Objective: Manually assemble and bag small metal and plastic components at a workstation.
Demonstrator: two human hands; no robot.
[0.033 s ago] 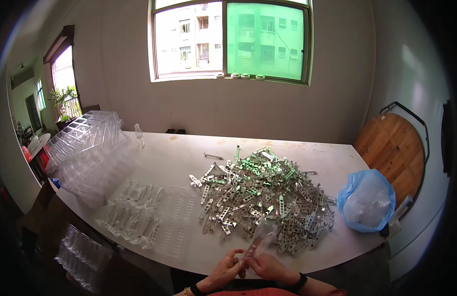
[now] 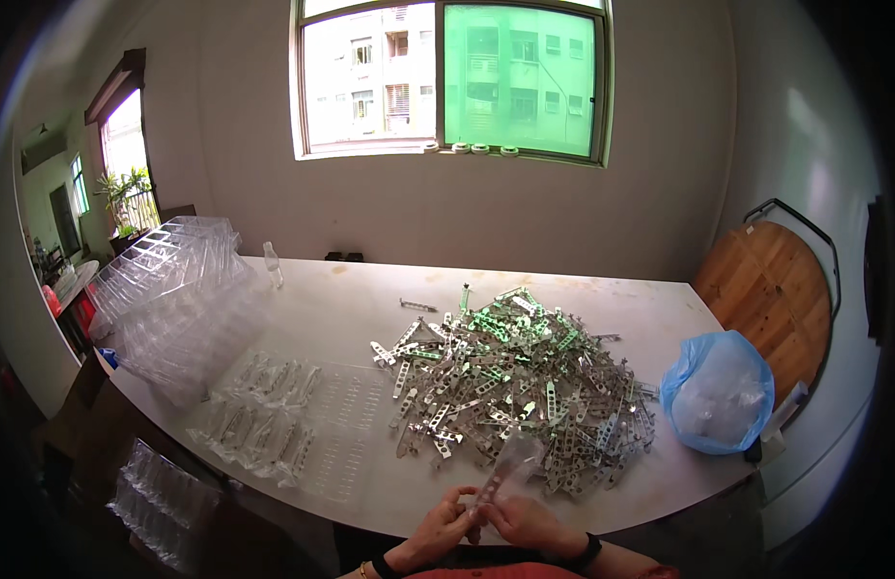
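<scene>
At the front edge of the table, my left hand [image 2: 442, 529] and my right hand [image 2: 527, 524] meet around a small clear plastic bag [image 2: 519, 450]. Inside the bag's lower end is a perforated metal strip [image 2: 492, 488]. The fingers of both hands are closed on that end, and the bag's upper part sticks up and away from me. Just beyond it lies a large heap of similar perforated metal strips [image 2: 525, 386]. To the left, a clear plastic tray [image 2: 343, 454] has slotted compartments; bagged strips [image 2: 250, 439] fill its left part.
Stacked clear trays [image 2: 172, 299] stand at the table's left end, with a small clear bottle-shaped item [image 2: 273, 264] beside them. A blue bag [image 2: 718, 391] of clear plastic sits at the right. Another clear tray [image 2: 163, 502] is low at the left. A round wooden board [image 2: 771, 289] leans at the right wall.
</scene>
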